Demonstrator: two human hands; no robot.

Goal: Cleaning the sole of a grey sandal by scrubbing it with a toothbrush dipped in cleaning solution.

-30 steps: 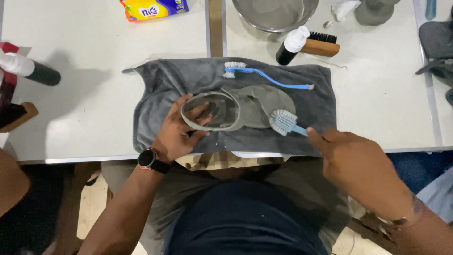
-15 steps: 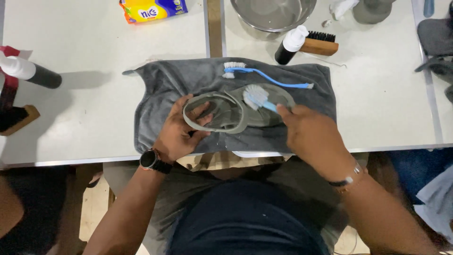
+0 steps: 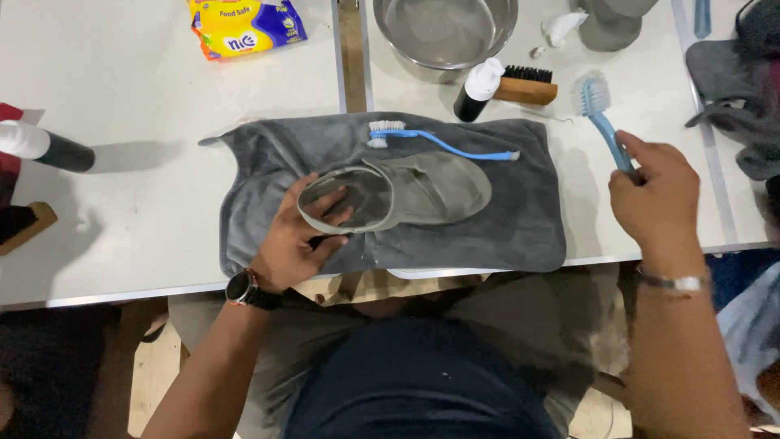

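Head cam, looking down at the bench [image 3: 162, 162]: the big change vs a sec ago is the right hand [image 3: 654, 195]. It was down at the grey shoe [image 3: 406, 193] w/ the blue brush [image 3: 603, 122] on the upper; now it's lifted off & swung out to the right, well apart from the shoe, fingers clamped round the brush handle, bristle head pointing up & away toward the far edge. So no bristle contact w/ the shoe at this moment; scrubbing looks paused, as a judgement, not finished. Left hand [image 3: 305, 236] hasn't shifted: fingers curled into the shoe's opening, thumb on the rim, pinning it flat. Shoe lies on its side about mid of the dark grey towel [image 3: 520, 228], toe pointing right, same spot as before. Towel spread over the bench's near edge, in front of the person. A toothbrush [image 3: 439, 140], blue handle & white bristles, lies on the towel just beyond the shoe, not touched. Further back: steel bowl [image 3: 445, 32], a black bottle w/ white cap [image 3: 475, 88] just beside a wooden-backed brush [image 3: 520, 85], yellow packet [image 3: 244, 28] far left. Can't tell if the bowl holds water.
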